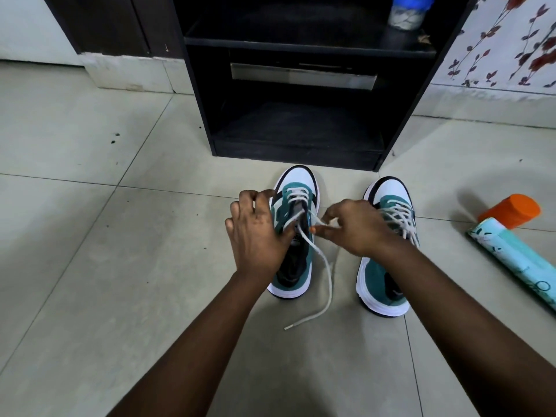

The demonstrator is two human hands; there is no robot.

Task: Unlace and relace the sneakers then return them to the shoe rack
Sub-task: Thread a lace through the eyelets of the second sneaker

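Pinching the limp white lace (pixel 323 266) near the upper eyelets, the right hand (pixel 353 228) works while the left hand (pixel 258 233) grips the left sneaker (pixel 296 233) on the floor before the shoe rack (pixel 301 85) (best held near its stiff tip).

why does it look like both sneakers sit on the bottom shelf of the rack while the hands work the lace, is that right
Not quite. In the head view both sneakers, the left sneaker and the right sneaker, sit on the tiled floor in front of the shoe rack, while the hands work the lace.
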